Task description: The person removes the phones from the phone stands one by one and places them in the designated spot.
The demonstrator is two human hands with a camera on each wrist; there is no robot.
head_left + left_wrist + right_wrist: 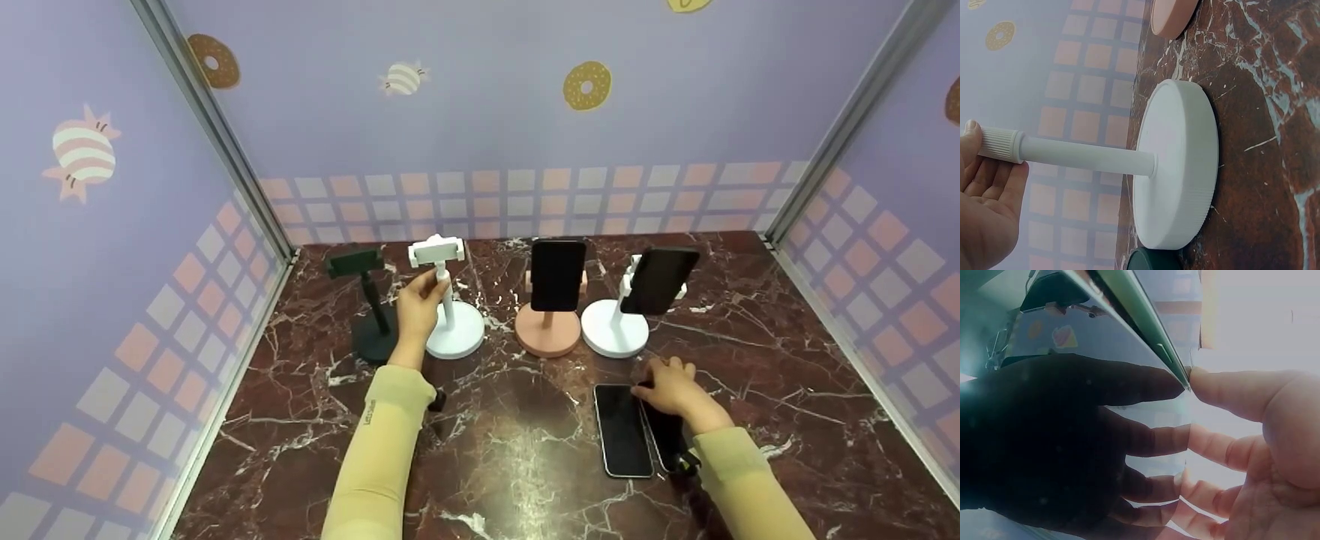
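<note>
My left hand [418,307] grips the upper post of a white phone stand [456,330], below its tilted cradle. The left wrist view shows its fingers and thumb around the ribbed collar [1000,144], above the round base [1185,169]. On the right, my right hand [675,388] touches the far end of a dark phone [664,435] lying on the table. Its thumb tip is at the phone's edge, and the loosely bent fingers meet their reflections in the glossy screen in the right wrist view. Another phone [624,431] lies face up just left of it.
Left of the held stand is a dark green phone stand [375,337]. A pink phone stand [548,334] and another white phone stand [615,334] each hold an upright phone, the latter tilted. Patterned panels [510,112] enclose the back and sides of the marble-look table [525,450].
</note>
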